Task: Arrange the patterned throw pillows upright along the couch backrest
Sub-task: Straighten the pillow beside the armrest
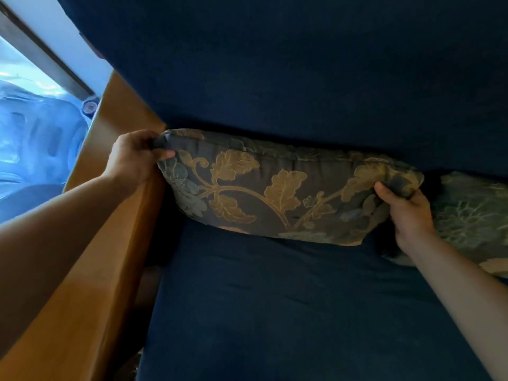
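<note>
A dark patterned throw pillow [275,188] with gold leaves and blue flowers stands on the navy seat cushion [288,312], leaning against the navy couch backrest [302,64]. My left hand [134,158] pinches its upper left corner. My right hand [406,210] grips its upper right corner. A second patterned pillow [472,215] stands right beside it at the right edge of view, partly hidden behind my right arm.
A wooden couch armrest [90,270] runs along the left side, close to the first pillow's left end. Beyond it a bright window [33,133] with a dark frame fills the far left.
</note>
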